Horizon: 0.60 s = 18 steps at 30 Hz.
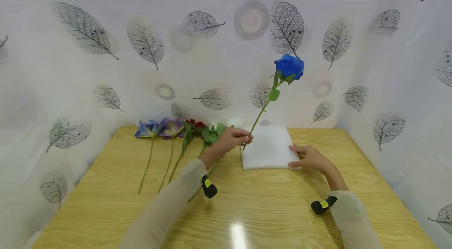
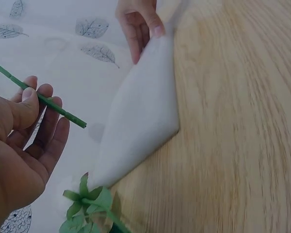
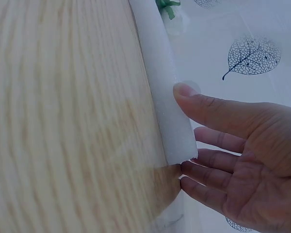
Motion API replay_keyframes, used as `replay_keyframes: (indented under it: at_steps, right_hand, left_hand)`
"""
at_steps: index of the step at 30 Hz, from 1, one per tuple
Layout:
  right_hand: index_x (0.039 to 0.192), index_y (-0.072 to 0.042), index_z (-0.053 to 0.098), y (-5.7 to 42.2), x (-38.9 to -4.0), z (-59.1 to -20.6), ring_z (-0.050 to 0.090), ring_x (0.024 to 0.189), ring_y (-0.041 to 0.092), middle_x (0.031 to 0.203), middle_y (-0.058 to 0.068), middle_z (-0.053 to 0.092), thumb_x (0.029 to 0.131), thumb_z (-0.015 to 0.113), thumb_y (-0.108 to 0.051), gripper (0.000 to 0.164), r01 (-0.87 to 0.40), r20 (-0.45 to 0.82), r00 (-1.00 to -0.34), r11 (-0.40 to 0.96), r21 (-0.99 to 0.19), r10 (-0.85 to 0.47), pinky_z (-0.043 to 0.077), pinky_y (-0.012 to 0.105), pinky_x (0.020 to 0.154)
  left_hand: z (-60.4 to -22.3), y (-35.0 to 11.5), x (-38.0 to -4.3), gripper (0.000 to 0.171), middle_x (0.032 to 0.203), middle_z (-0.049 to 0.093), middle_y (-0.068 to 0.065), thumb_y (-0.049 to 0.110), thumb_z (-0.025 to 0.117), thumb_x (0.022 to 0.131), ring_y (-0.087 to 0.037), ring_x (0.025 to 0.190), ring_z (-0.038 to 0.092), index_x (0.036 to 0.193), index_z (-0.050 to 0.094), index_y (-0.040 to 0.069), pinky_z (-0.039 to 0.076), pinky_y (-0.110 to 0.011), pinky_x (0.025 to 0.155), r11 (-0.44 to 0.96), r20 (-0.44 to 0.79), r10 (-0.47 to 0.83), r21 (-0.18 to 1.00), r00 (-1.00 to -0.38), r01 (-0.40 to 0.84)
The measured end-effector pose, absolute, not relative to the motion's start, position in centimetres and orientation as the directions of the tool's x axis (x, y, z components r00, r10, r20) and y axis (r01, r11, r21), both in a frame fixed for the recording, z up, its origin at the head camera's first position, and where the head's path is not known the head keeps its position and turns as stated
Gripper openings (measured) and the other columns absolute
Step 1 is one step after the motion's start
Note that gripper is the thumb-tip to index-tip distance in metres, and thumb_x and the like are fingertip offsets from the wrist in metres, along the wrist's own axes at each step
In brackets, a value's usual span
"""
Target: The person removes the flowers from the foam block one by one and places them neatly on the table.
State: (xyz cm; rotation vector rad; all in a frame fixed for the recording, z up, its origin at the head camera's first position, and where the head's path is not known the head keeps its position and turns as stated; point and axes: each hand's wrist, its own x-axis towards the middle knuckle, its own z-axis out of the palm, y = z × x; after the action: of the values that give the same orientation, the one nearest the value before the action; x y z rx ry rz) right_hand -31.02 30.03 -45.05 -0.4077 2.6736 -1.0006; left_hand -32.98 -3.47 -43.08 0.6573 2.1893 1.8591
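Observation:
My left hand (image 1: 231,140) pinches the lower stem of a blue rose (image 1: 289,67) between thumb and fingers. The rose is raised and leans to the right, with its bloom high up. In the left wrist view the cut stem end (image 2: 77,121) pokes out past the fingers. Below the stem, a white foam board (image 1: 266,149) lies flat on the table. My right hand (image 1: 312,158) grips the right edge of that board. In the right wrist view the thumb rests on the foam and the fingers (image 3: 208,177) are at its end.
On the wooden table (image 1: 247,202), several flowers lie in a row to the left: a blue one (image 1: 150,128), a purple one (image 1: 172,127), a red one (image 1: 195,124) and a white one with green leaves (image 1: 210,135). A leaf-patterned curtain (image 1: 212,60) encloses the back and sides.

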Motion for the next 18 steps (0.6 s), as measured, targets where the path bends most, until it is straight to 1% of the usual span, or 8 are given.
replay_keyframes:
  at_steps: [2, 5, 7, 9, 12, 14, 17, 18]
  right_hand:
    - [0.150, 0.007, 0.042, 30.1, -31.1, -45.1, 0.031, 0.146, 0.051, 0.158, 0.033, 0.029, 0.086, 0.084, -0.027, 0.083, -0.169, -0.140, -0.928, 0.724, -0.669, -0.346, 0.032, 0.061, 0.118]
    - [0.150, 0.006, 0.042, 30.1, -31.0, -45.0, 0.030, 0.146, 0.051, 0.159, 0.032, 0.029, 0.086, 0.083, -0.027, 0.083, -0.169, -0.143, -0.928, 0.728, -0.664, -0.345, 0.031, 0.060, 0.119]
    - [0.150, 0.006, 0.042, 30.1, -31.0, -45.0, 0.031, 0.146, 0.051, 0.159, 0.032, 0.029, 0.086, 0.083, -0.027, 0.083, -0.172, -0.142, -0.927, 0.729, -0.662, -0.348, 0.031, 0.060, 0.119]
    - [0.150, 0.006, 0.042, 30.0, -31.0, -44.9, 0.031, 0.146, 0.050, 0.159, 0.032, 0.029, 0.086, 0.083, -0.027, 0.083, -0.173, -0.143, -0.926, 0.729, -0.663, -0.349, 0.031, 0.060, 0.118]
    - [0.150, 0.007, 0.042, 30.0, -31.0, -44.9, 0.031, 0.146, 0.051, 0.158, 0.033, 0.029, 0.086, 0.083, -0.027, 0.083, -0.174, -0.144, -0.924, 0.725, -0.666, -0.354, 0.032, 0.060, 0.118]
    - [0.150, 0.007, 0.042, 30.0, -31.0, -44.9, 0.030, 0.146, 0.051, 0.158, 0.033, 0.028, 0.086, 0.083, -0.028, 0.084, -0.175, -0.145, -0.923, 0.727, -0.664, -0.356, 0.031, 0.061, 0.118]
    - [0.150, 0.006, 0.042, 30.2, -31.0, -45.0, 0.030, 0.147, 0.051, 0.159, 0.032, 0.028, 0.086, 0.083, -0.029, 0.084, -0.174, -0.143, -0.925, 0.729, -0.662, -0.351, 0.030, 0.061, 0.119]
    - [0.150, 0.006, 0.042, 30.2, -31.0, -45.0, 0.029, 0.147, 0.051, 0.159, 0.032, 0.028, 0.086, 0.083, -0.030, 0.084, -0.175, -0.142, -0.925, 0.729, -0.662, -0.351, 0.030, 0.061, 0.119]
  left_hand:
    - [-43.0, -4.3, -32.9, 0.031, 0.119, 0.072, -0.025, 0.006, 0.062, 0.101, -0.020, 0.104, 0.074, 0.126, 0.066, -0.011, 0.061, -0.032, 0.088, 0.114, 0.138, 0.450, 0.971, -0.882, 0.209]
    - [-43.0, -5.5, -32.7, 0.030, 0.120, 0.072, -0.024, 0.006, 0.062, 0.101, -0.017, 0.103, 0.074, 0.127, 0.067, -0.008, 0.061, -0.035, 0.091, 0.131, 0.128, 0.429, 0.971, -0.894, 0.202]
    - [-42.9, -6.3, -32.5, 0.029, 0.120, 0.072, -0.024, 0.005, 0.062, 0.101, -0.019, 0.104, 0.074, 0.127, 0.068, -0.007, 0.060, -0.041, 0.093, 0.139, 0.118, 0.406, 0.972, -0.906, 0.189]
    - [-42.9, -7.0, -32.3, 0.029, 0.120, 0.072, -0.023, 0.005, 0.063, 0.100, -0.021, 0.104, 0.074, 0.127, 0.068, -0.007, 0.060, -0.044, 0.093, 0.146, 0.113, 0.389, 0.972, -0.914, 0.183]
    - [-42.7, -8.1, -31.8, 0.029, 0.120, 0.072, -0.025, 0.005, 0.062, 0.100, -0.027, 0.107, 0.073, 0.126, 0.068, -0.008, 0.060, -0.046, 0.093, 0.162, 0.110, 0.374, 0.970, -0.921, 0.182]
    - [-42.5, -8.9, -31.5, 0.029, 0.119, 0.073, -0.023, 0.006, 0.062, 0.101, -0.028, 0.107, 0.073, 0.126, 0.068, -0.007, 0.060, -0.045, 0.093, 0.174, 0.105, 0.364, 0.969, -0.926, 0.178]
    - [-42.1, -10.2, -31.0, 0.030, 0.119, 0.073, -0.021, 0.005, 0.062, 0.101, -0.024, 0.105, 0.073, 0.127, 0.067, -0.007, 0.060, -0.044, 0.094, 0.184, 0.095, 0.352, 0.968, -0.931, 0.169]
    - [-42.0, -10.7, -30.9, 0.030, 0.118, 0.074, -0.020, 0.005, 0.062, 0.101, -0.021, 0.104, 0.074, 0.128, 0.067, -0.007, 0.060, -0.043, 0.094, 0.185, 0.095, 0.348, 0.968, -0.933, 0.168]
